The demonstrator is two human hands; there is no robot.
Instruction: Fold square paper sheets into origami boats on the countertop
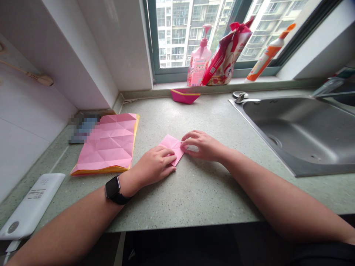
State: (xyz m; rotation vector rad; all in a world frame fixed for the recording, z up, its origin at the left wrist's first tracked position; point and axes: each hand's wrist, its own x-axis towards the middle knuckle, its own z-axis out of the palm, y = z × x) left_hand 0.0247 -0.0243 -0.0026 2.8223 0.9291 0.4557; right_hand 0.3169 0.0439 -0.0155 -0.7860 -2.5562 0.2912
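Observation:
A small folded piece of pink paper [173, 145] lies on the speckled green countertop [194, 199], its point toward me. My left hand [154, 165] presses down on its lower left part, covering much of it. My right hand [203, 146] grips its right corner with the fingertips. A black smartwatch [112, 188] sits on my left wrist. Left of my left hand lies a large creased pink sheet [107, 142] with a yellow edge showing. A folded pink paper boat [185, 96] stands farther away, near the window sill.
A stainless steel sink [299, 133] is set into the counter on the right. A white power bank [31, 207] lies at the front left, and a blurred object [83, 127] sits by the wall. A pink pump bottle [199, 61], a red bag [227, 55] and an orange-capped bottle [266, 55] stand on the sill.

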